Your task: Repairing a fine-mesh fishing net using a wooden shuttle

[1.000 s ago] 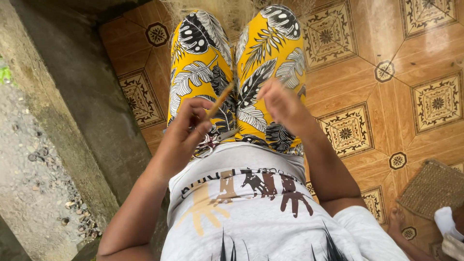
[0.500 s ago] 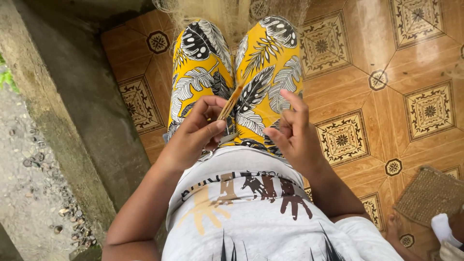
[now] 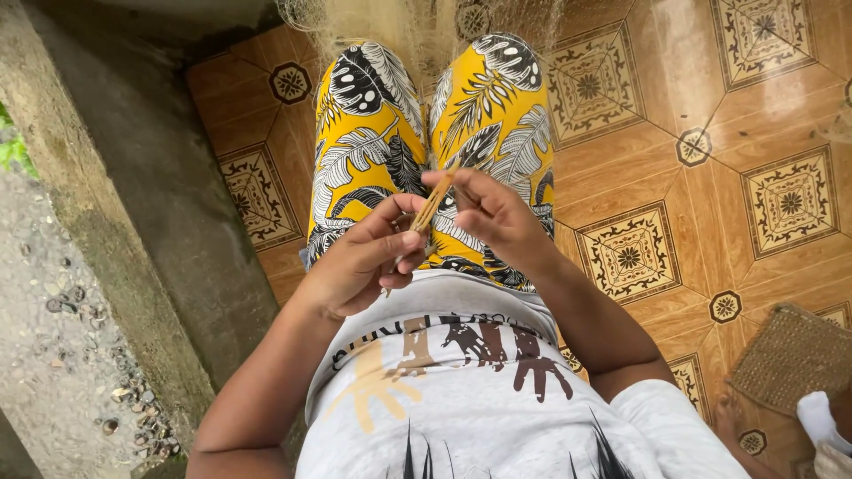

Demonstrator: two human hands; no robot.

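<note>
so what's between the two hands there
In the head view, a thin tan wooden stick spans the gap between the left hand and right hand, over the yellow leaf-print trousers.

Soft, even daylight fills the head view, bright without harsh shadows. The glossy patterned floor tiles (image 3: 710, 115) throw a pale sheen toward 1 o'clock, where the glaze washes out. The concrete ledge (image 3: 142, 204) at 9 o'clock sits duller, its inner face shaded. The left hand (image 3: 364, 257) and right hand (image 3: 493, 217) near the centre are slightly soft at the fingertips, a light motion blur. The fine net (image 3: 417, 27) at 12 o'clock is hazy and pale. Lines bow outward toward the edges, a wide-lens stretch.
</note>
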